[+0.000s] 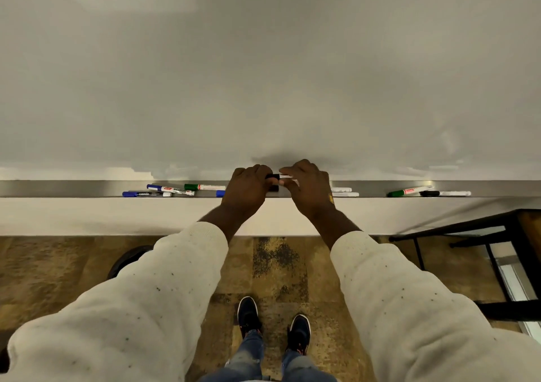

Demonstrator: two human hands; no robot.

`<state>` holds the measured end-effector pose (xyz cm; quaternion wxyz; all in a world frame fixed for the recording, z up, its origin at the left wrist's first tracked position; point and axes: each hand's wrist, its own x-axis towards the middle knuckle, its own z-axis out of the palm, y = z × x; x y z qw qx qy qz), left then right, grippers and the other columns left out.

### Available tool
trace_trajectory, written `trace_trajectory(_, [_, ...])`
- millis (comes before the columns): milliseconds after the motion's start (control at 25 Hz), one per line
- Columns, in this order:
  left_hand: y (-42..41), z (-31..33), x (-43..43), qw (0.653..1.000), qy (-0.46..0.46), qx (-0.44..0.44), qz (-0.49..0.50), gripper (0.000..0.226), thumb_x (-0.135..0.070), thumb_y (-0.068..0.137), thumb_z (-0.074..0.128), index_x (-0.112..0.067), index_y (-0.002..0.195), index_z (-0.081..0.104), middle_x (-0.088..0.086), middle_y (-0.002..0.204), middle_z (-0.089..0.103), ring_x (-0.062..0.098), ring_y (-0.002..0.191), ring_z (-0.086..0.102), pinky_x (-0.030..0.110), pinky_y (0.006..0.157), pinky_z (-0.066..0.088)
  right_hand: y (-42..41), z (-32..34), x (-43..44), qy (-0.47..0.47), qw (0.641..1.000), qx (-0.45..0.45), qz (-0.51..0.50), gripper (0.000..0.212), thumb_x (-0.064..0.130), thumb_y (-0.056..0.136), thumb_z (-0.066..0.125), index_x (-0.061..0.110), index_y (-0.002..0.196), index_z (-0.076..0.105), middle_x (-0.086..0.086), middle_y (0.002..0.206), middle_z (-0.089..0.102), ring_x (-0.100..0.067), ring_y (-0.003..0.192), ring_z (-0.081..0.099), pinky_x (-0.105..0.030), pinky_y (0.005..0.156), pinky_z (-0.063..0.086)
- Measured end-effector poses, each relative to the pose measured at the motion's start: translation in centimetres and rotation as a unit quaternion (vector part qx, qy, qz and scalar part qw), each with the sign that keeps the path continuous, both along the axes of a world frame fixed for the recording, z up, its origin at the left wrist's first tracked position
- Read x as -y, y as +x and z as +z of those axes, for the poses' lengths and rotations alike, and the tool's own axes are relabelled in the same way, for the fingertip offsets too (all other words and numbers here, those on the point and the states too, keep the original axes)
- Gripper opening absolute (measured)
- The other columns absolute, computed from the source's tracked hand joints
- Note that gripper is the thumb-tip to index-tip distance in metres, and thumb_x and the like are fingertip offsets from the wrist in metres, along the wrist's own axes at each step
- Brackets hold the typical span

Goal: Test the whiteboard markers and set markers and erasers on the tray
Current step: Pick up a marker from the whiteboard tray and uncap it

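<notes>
While the left hand (248,187) pinches the black cap (272,176), the right hand (308,190) grips the white marker (288,177) over the middle of the tray (58,190). Other markers (159,194) lie toward both ends of the tray.

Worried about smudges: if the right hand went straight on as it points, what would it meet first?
Likely the whiteboard, just above the tray; depth from the right hand is unclear.

Left sleeve (131,308), right sleeve (409,308): cream knit, loose, thick, dotted with tiny dark specks; ribbed cuffs ending above wrists. Small yellow mark on back of right grip (307,194), near wrist. Jeans (248,358): blue, faded, worn patches. Left shoe (248,313), right shoe (299,333): dark navy trainers, reddish trim near laces.
</notes>
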<state>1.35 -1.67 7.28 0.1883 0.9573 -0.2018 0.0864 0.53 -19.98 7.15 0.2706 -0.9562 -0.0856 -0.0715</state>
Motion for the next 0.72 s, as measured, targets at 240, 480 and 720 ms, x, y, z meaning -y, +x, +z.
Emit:
trace_trajectory(240, [-0.8, 5.7, 1.8, 0.997, -0.067, -0.029, -0.016, 0.027, -0.039, 0.101, 0.044, -0.025, 0.109, 0.066, -0.002, 0.099, 0.067, 0.022, 0.082, 0.063, 0.039, 0.078, 0.048, -0.9, 5.8, 3.0, 0.053, 0.995, 0.08, 0.023, 0.029, 0.046, 0.083, 0.067, 0.03, 0.106, 0.074, 0.006, 0.1, 0.061, -0.015, 0.098, 0.057, -0.033, 0.083, 0.026])
trace_trajectory(480, [-1.4, 13.8, 3.8, 0.997, -0.078, 0.014, -0.018, 0.027, -0.038, 0.099, 0.049, -0.019, 0.105, 0.067, 0.002, 0.096, 0.067, 0.022, 0.082, 0.061, 0.037, 0.074, 0.05, -1.1, 13.3, 5.1, 0.032, 0.985, 0.159, 0.056, 0.031, 0.047, 0.085, 0.068, 0.028, 0.109, 0.073, 0.007, 0.104, 0.072, -0.019, 0.103, 0.057, -0.032, 0.083, 0.024])
trace_trajectory(720, [-2.5, 21.9, 5.6, 0.991, -0.077, 0.11, -0.01, 0.026, -0.034, 0.1, 0.048, -0.016, 0.103, 0.066, 0.003, 0.094, 0.065, 0.021, 0.083, 0.059, 0.033, 0.071, 0.045, -1.7, 21.8, 6.4, 0.045, 0.967, 0.247, 0.049, 0.025, 0.047, 0.085, 0.066, 0.028, 0.098, 0.075, 0.009, 0.094, 0.072, -0.017, 0.096, 0.056, -0.032, 0.079, 0.024])
